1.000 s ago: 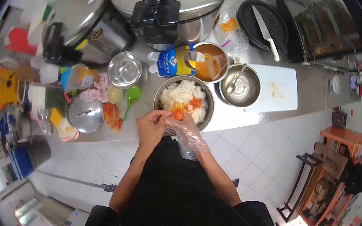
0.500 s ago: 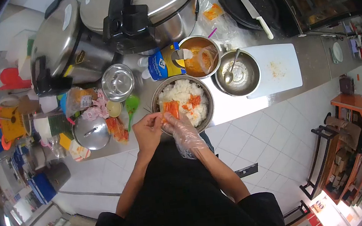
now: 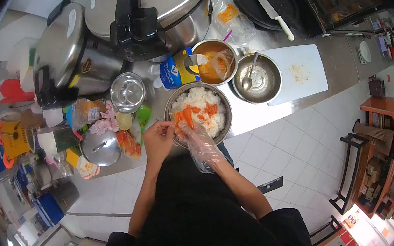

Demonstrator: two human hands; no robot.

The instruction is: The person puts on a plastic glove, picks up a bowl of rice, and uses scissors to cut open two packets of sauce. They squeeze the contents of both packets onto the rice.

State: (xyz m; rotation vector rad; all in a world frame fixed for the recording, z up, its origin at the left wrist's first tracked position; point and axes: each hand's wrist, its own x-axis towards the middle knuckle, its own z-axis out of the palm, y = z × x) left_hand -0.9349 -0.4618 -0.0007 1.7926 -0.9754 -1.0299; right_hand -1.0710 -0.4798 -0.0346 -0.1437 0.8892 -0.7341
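A metal bowl (image 3: 228,119) of white rice (image 3: 199,97) stands at the counter's front edge, with orange-red food (image 3: 209,109) in patches on the rice. Above its near left side is a small clear plastic bag (image 3: 183,118) smeared with orange-red contents. My right hand (image 3: 200,144), in a clear plastic glove, grips this bag from the near side. My bare left hand (image 3: 158,139) is closed in a pinch at the bag's left edge; the exact contact of its fingertips is hard to make out.
Behind the rice stand a blue-and-yellow carton (image 3: 176,71), a pot of orange sauce (image 3: 217,78) and a metal bowl with a spoon (image 3: 249,80). A knife (image 3: 271,10) rests on a black round tray (image 3: 246,1). Left are a green spoon (image 3: 142,115), a lid (image 3: 100,148) and large cookers (image 3: 155,11).
The orange-red bag has shifted and folded in my right hand, and more orange-red food shows on the rice beside it. My left hand has moved slightly left.
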